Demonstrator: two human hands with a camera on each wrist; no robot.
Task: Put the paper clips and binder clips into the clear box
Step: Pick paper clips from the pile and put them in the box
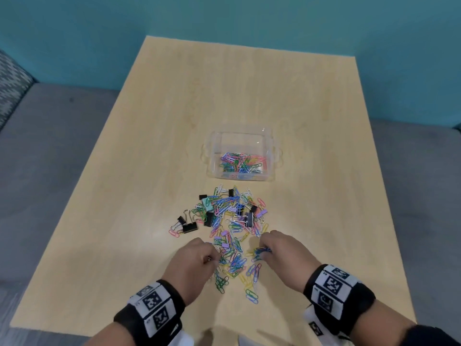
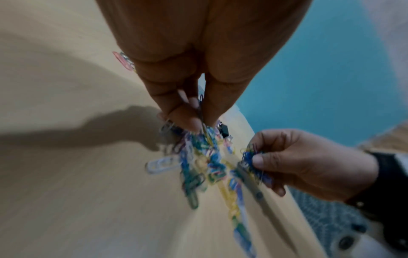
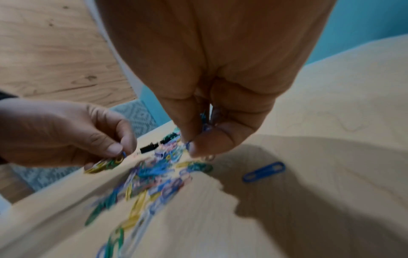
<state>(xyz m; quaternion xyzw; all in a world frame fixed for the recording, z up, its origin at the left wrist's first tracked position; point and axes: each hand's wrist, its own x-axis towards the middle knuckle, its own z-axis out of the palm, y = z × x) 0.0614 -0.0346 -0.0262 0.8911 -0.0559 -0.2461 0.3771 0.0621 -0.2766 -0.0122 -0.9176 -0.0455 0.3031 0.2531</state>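
A pile of coloured paper clips (image 1: 232, 228) mixed with black binder clips (image 1: 190, 227) lies on the table in front of the clear box (image 1: 270, 156), which holds several paper clips. My left hand (image 1: 197, 258) sits at the pile's near left edge, fingers curled and pinching a few paper clips (image 3: 106, 164). My right hand (image 1: 277, 248) is at the near right edge, gripping a small bunch of mostly blue paper clips (image 2: 251, 157). Both wrist views are blurred around the pile.
The light wooden table (image 1: 149, 146) reaches back to a teal wall (image 1: 224, 16). A lone blue paper clip (image 3: 263, 172) lies on the table right of my right hand. A grey seat (image 1: 37, 146) flanks the table on the left.
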